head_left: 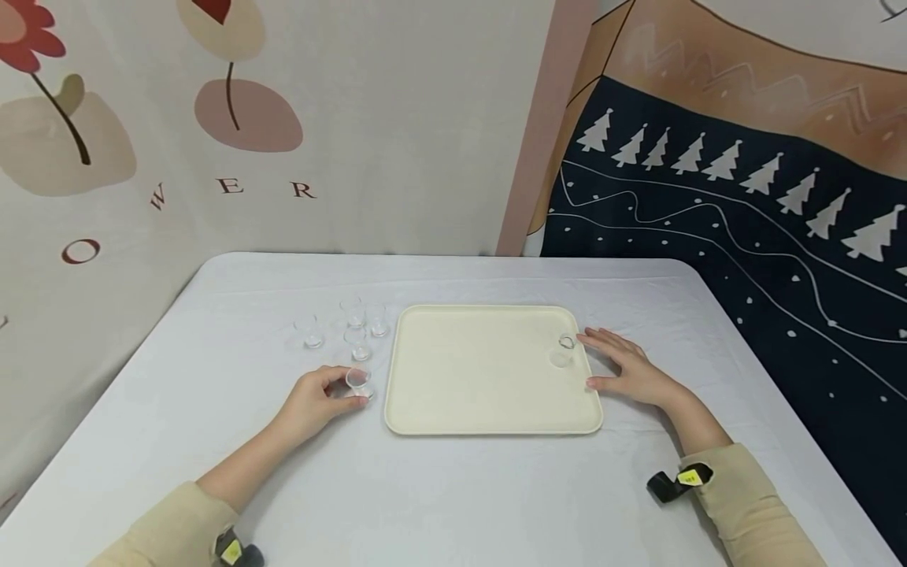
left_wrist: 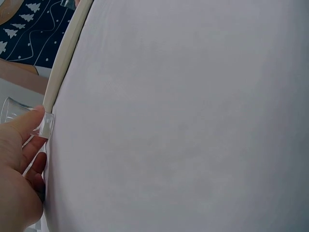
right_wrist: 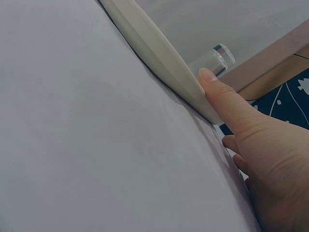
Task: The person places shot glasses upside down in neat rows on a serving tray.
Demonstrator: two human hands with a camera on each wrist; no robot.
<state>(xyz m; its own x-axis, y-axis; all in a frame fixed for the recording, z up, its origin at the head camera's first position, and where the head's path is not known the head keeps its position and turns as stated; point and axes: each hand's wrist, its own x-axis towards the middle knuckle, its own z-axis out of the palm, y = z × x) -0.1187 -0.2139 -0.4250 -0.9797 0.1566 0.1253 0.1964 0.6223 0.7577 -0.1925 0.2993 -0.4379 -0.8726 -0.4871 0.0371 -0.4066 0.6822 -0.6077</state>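
Note:
My left hand pinches a small clear glass between thumb and fingers, just beside the tray's left edge. That glass stands mouth up, its wide rim above the fingers; the left wrist view shows the thumb across its side near the thick base. A cream rectangular tray lies between the two hands. On its right part another clear glass sits upside down, narrow base on top. At the tray's right rim rests my right hand, fingers extended and spread, thumb tip at the rim, holding nothing.
Several more clear glasses stand mouth up in a loose group left of the tray. A white cloth covers the table. Behind it hang a pale flower-print curtain and a dark tree-print one.

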